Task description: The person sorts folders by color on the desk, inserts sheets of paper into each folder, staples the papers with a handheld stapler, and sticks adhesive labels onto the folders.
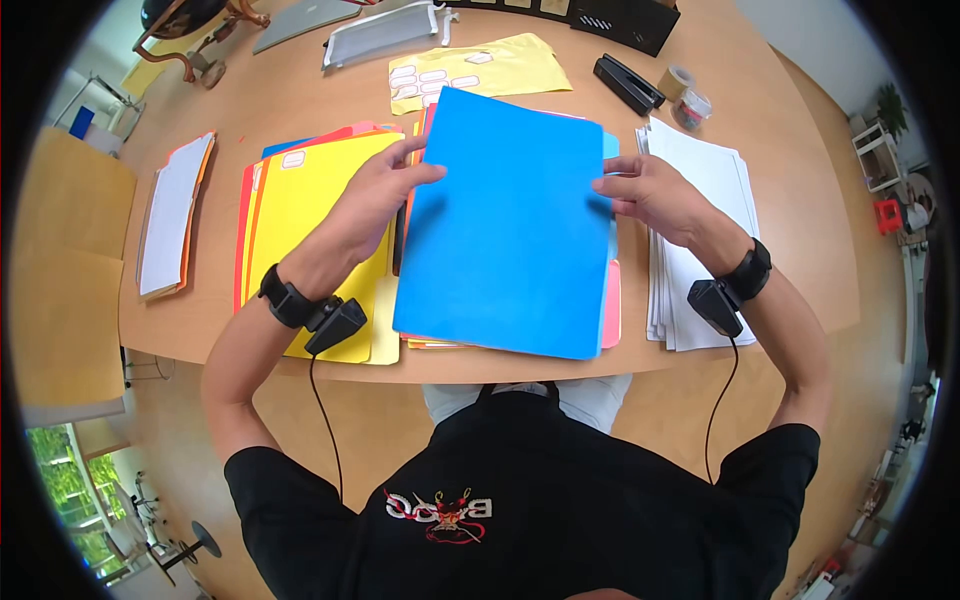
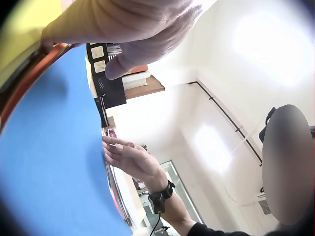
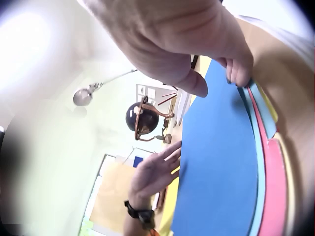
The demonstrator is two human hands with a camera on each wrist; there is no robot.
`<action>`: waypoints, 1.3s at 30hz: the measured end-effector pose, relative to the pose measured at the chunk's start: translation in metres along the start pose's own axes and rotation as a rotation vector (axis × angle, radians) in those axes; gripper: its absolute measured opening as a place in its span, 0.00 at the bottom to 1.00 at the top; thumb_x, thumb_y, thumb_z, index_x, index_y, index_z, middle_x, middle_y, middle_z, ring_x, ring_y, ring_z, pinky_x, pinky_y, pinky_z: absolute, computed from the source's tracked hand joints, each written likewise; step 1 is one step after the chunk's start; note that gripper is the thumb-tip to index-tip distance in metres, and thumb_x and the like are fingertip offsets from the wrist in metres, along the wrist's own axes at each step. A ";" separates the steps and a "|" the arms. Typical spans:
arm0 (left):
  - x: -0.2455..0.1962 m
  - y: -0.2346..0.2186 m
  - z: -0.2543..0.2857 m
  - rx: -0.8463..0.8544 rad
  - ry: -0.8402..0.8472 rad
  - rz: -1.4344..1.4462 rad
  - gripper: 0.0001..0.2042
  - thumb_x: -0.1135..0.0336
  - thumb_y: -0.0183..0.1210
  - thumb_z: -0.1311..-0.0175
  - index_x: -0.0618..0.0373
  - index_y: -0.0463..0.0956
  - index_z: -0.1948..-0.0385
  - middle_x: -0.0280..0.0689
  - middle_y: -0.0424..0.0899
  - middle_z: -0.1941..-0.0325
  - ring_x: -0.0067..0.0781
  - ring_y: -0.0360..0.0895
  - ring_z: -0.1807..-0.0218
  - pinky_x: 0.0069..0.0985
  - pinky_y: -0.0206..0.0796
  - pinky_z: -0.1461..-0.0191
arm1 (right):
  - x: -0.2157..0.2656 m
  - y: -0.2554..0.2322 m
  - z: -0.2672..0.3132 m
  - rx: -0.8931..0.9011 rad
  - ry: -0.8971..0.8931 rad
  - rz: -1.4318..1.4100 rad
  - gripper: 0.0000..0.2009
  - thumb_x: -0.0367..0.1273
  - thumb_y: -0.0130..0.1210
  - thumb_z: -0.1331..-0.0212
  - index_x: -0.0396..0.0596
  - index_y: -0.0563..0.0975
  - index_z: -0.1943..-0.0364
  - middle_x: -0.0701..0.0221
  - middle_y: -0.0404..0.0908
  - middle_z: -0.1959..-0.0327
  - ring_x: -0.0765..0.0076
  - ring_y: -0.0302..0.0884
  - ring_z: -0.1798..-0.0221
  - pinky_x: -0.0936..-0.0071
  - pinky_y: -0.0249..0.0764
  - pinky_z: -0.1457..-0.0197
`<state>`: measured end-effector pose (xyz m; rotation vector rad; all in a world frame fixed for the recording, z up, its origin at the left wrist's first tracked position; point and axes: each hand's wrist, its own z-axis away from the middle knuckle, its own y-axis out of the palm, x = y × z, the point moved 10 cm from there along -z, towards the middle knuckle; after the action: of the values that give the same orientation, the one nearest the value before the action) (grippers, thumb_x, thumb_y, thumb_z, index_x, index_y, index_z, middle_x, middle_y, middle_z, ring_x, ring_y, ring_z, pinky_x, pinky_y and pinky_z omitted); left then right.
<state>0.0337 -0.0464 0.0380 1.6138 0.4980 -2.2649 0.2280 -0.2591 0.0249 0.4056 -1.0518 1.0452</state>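
Note:
A blue folder (image 1: 510,230) lies on top of a stack of coloured folders, slightly turned against those beneath. At its left edge is my left hand (image 1: 378,195), fingertips right at the side and thumb over the blue surface. My right hand (image 1: 665,195) is at the opposite edge, its fingers fairly straight and touching the side. The left wrist view shows the left thumb (image 2: 115,68) raised above the folder. Pink (image 3: 275,182) and light blue layers show under the blue one in the right wrist view.
Yellow folders (image 1: 325,220) lie left, white papers (image 1: 700,190) right. Another paper stack (image 1: 175,220) is at the far left. Behind are a yellow sheet with labels (image 1: 520,68), a black stapler (image 1: 628,84), tape rolls (image 1: 690,108) and a black organizer (image 1: 635,25).

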 end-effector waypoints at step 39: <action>0.060 -0.273 0.092 -0.710 -0.035 -0.615 0.37 0.49 0.64 0.38 0.68 0.65 0.34 0.53 0.69 0.32 0.45 0.65 0.29 0.36 0.56 0.27 | -0.060 -0.255 0.093 -0.936 -0.298 0.690 0.25 0.43 0.57 0.32 0.36 0.72 0.42 0.65 0.79 0.57 0.75 0.77 0.56 0.76 0.74 0.48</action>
<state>-0.1835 0.1518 0.0360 1.1345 1.7432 -2.0749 0.3919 -0.4796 0.0657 -0.6254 -1.8779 0.9585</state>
